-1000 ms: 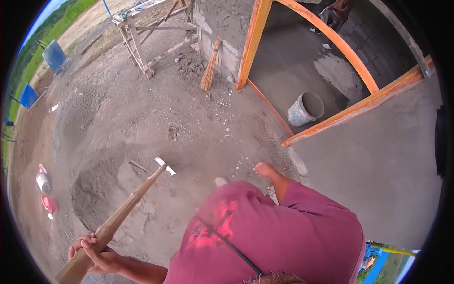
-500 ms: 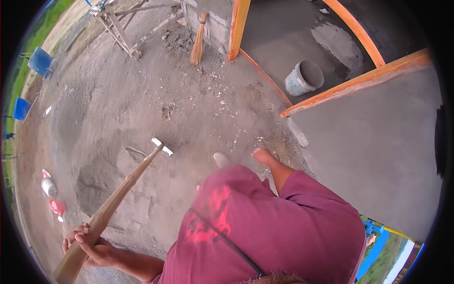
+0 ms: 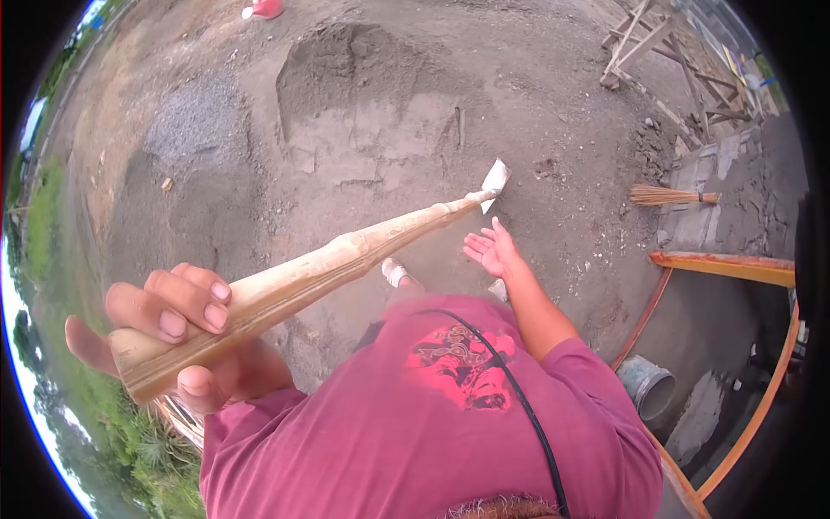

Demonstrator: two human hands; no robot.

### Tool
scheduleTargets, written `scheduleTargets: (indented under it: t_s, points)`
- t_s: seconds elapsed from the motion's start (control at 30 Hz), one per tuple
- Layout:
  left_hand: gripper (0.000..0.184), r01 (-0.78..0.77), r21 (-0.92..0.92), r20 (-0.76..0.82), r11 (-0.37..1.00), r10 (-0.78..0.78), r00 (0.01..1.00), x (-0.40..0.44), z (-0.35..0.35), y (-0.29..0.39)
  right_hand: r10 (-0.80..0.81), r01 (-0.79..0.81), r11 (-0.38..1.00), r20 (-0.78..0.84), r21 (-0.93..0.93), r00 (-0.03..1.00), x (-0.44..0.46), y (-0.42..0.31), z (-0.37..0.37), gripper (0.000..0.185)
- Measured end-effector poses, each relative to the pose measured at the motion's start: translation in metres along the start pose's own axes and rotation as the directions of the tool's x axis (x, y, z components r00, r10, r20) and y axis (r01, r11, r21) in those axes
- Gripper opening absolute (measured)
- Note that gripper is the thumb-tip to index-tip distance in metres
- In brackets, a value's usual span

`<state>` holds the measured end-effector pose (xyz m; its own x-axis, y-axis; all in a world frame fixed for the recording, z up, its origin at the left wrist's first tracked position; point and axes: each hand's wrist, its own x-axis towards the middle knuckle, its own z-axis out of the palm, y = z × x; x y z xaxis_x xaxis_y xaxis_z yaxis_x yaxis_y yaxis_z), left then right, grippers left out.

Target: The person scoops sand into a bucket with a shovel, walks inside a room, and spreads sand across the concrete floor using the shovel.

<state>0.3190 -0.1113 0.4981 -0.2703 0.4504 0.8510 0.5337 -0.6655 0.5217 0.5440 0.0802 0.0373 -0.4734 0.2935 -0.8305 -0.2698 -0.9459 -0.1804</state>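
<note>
A long hoe (image 3: 341, 259) with a thick bamboo-like handle slants across the middle of the view. My left hand (image 3: 186, 320) is wrapped round the butt of its handle, close to the camera. At the far end, its pale metal blade (image 3: 494, 185) appears over the grey ground. My right hand (image 3: 493, 251) is open with fingers apart, just below the blade end of the handle. Nothing is in that hand, and a small gap shows between it and the handle.
A sand pile (image 3: 346, 69) and a gravel heap (image 3: 197, 117) lie ahead. To the right are a stick broom (image 3: 670, 195), a wooden trestle (image 3: 644, 43), an orange door frame (image 3: 726, 266) and a bucket (image 3: 646, 386). A red container (image 3: 266, 9) lies at the top.
My view has swung left, so the doorway and bucket now appear lower right. The hoe's handle has risen closer to the camera in my left hand. My right hand has come near its blade end.
</note>
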Motion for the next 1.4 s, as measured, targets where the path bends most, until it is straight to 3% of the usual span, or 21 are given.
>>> scheduleTargets:
  t_s: [0.07, 0.1, 0.17, 0.2, 0.3, 0.33, 0.43, 0.53, 0.6, 0.63, 0.67, 0.7, 0.77, 0.8, 0.83, 1.0, 1.13, 1.23, 1.33, 1.37, 1.4]
  points:
    - [0.075, 0.091, 0.076, -0.108, 0.993, -0.083, 0.991, -0.012, -0.048, 0.003, 0.048, -0.042, 0.995, -0.066, 0.087, 0.997, 0.033, 0.021, 0.055, 0.062]
    - [0.066, 0.098, 0.07, -0.055, 0.993, -0.095, 0.994, -0.019, -0.083, 0.003, 0.034, -0.031, 0.996, -0.042, 0.085, 0.999, 0.057, 0.041, 0.071, 0.061]
    - [0.062, 0.156, 0.122, 0.237, 0.98, -0.181, 0.954, -0.023, -0.171, 0.004, -0.006, 0.006, 0.997, 0.006, 0.078, 1.0, 0.123, 0.073, 0.081, 0.059]
    - [0.049, 0.226, 0.114, 0.321, 0.967, -0.252, 0.913, -0.026, -0.21, 0.007, 0.136, -0.107, 0.974, -0.138, 0.202, 0.981, 0.145, 0.077, 0.097, 0.04]
    - [0.035, 0.401, 0.485, -0.101, 0.777, -0.406, 0.908, -0.053, -0.265, 0.012, 0.283, -0.235, 0.955, -0.314, 0.182, 0.906, 0.214, 0.114, 0.105, 0.022]
    - [0.024, 0.541, 0.465, -0.247, 0.701, -0.484, 0.839, -0.057, -0.288, 0.013, 0.211, -0.189, 0.977, -0.385, 0.097, 0.898, 0.214, 0.131, 0.127, 0.02]
    - [0.023, 0.738, 0.429, -0.429, 0.521, -0.602, 0.674, -0.084, -0.395, 0.016, 0.154, -0.157, 0.987, -0.422, 0.027, 0.894, 0.218, 0.17, 0.18, 0.018]
    - [0.033, 0.869, 0.477, -0.431, 0.133, -0.826, 0.363, -0.112, -0.462, 0.036, -0.022, 0.022, 1.0, -0.392, -0.003, 0.92, 0.213, 0.184, 0.233, 0.02]
    - [0.048, 0.708, 0.666, -0.408, -0.235, -0.909, 0.082, -0.138, -0.471, 0.046, -0.052, 0.07, 0.996, -0.268, 0.059, 0.962, 0.213, 0.173, 0.254, 0.021]
    - [0.052, 0.726, 0.584, -0.25, -0.363, -0.931, -0.265, -0.144, -0.473, 0.027, -0.066, 0.086, 0.992, -0.204, 0.088, 0.977, 0.219, 0.168, 0.258, 0.021]
    - [0.05, 0.616, 0.708, -0.143, -0.346, -0.924, -0.354, -0.167, -0.465, 0.013, -0.043, 0.054, 0.992, -0.101, 0.11, 0.994, 0.232, 0.161, 0.256, 0.018]
    - [0.047, 0.465, 0.769, -0.093, -0.439, -0.796, -0.598, -0.181, -0.45, -0.011, -0.034, 0.041, 0.996, -0.078, 0.083, 0.996, 0.238, 0.159, 0.263, 0.017]
    - [0.043, 0.511, 0.757, 0.032, -0.406, -0.759, -0.65, -0.262, -0.43, -0.023, -0.012, 0.012, 0.999, -0.03, 0.029, 0.999, 0.25, 0.157, 0.283, 0.015]
    - [0.042, 0.533, 0.717, 0.005, -0.449, -0.761, -0.649, -0.305, -0.42, -0.019, 0.042, -0.042, 0.999, 0.004, -0.005, 0.999, 0.265, 0.161, 0.28, 0.012]
    - [0.045, 0.437, 0.761, -0.113, -0.479, -0.762, -0.638, -0.346, -0.404, -0.012, 0.086, -0.087, 0.994, -0.024, -0.069, 0.996, 0.268, 0.166, 0.287, 0.012]
    - [0.029, 0.223, 0.719, -0.405, -0.658, -0.658, -0.635, -0.395, -0.316, -0.008, 0.335, -0.376, 0.892, -0.193, -0.249, 0.922, 0.339, 0.234, 0.258, 0.015]
    - [0.029, 0.103, 0.622, -0.514, -0.776, -0.504, -0.694, -0.403, -0.264, 0.009, 0.389, -0.558, 0.763, -0.458, -0.326, 0.799, 0.371, 0.296, 0.225, 0.02]
    - [0.028, 0.062, 0.552, -0.562, -0.831, -0.427, -0.709, -0.415, -0.223, 0.001, 0.398, -0.592, 0.725, -0.487, -0.353, 0.778, 0.395, 0.297, 0.209, 0.018]
    - [0.03, 0.039, 0.483, -0.57, -0.875, -0.349, -0.744, -0.45, -0.19, -0.075, 0.345, -0.561, 0.725, -0.495, -0.4, 0.798, 0.46, 0.254, 0.22, 0.015]
    - [0.031, 0.116, 0.5, -0.511, -0.858, -0.401, -0.76, -0.455, -0.18, -0.134, 0.247, -0.502, 0.745, -0.519, -0.438, 0.819, 0.503, 0.221, 0.239, 0.015]
    - [0.031, 0.214, 0.523, -0.447, -0.825, -0.48, -0.755, -0.453, -0.171, -0.196, 0.197, -0.404, 0.746, -0.404, -0.53, 0.893, 0.545, 0.175, 0.259, 0.016]
